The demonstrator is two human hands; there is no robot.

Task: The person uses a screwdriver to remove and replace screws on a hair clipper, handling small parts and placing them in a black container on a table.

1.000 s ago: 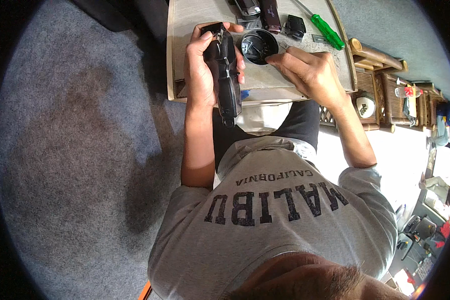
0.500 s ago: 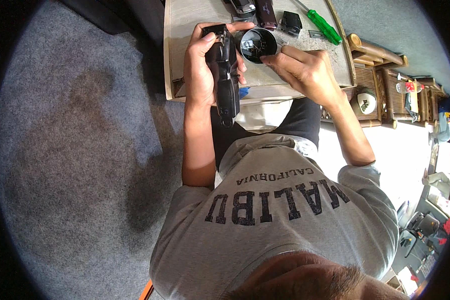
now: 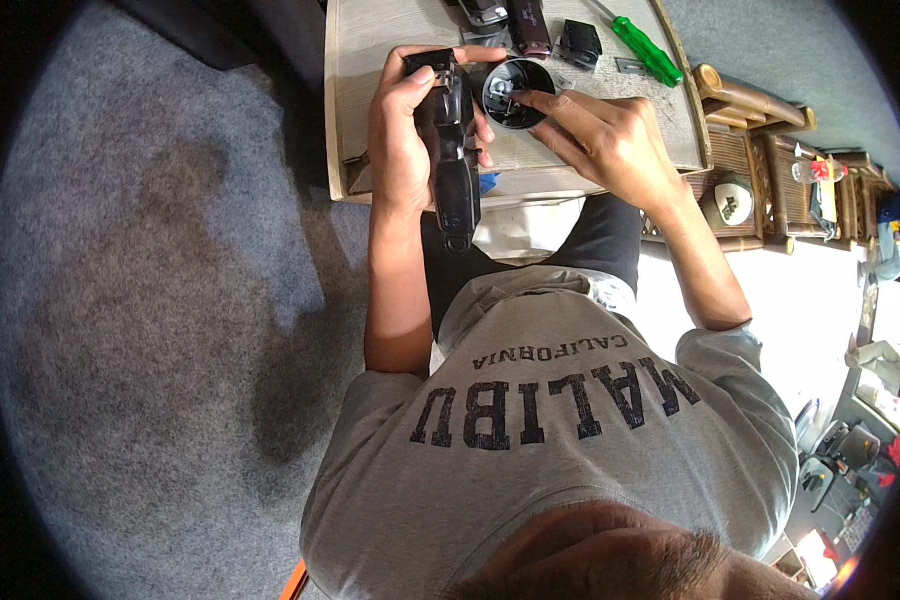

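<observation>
My left hand (image 3: 396, 140) is wrapped round a black hair clipper (image 3: 456, 170), its head end pointing away from me and its tail hanging past the table's near edge. The left thumb presses near the head, and the left index finger stretches toward a round black cup (image 3: 491, 112). Inside this cup lie small metal and dark parts, too small to name. My right hand (image 3: 615, 145) reaches in from the right. Its index finger dips into the cup among the parts, while its thumb sits lower, by the cup's near right rim. I see nothing held in it.
Beyond the cup on the light wooden table (image 3: 370, 30) lie a dark brown clipper body (image 3: 529, 28), a small black block-shaped part (image 3: 580, 42) and a green-handled screwdriver (image 3: 647, 50). Bamboo furniture (image 3: 760, 110) stands to the right, with a cap (image 3: 732, 202) on it.
My right hand has gone from pinching beside the cup's right rim to putting its index finger inside the cup. The left hand and the clipper have hardly moved.
</observation>
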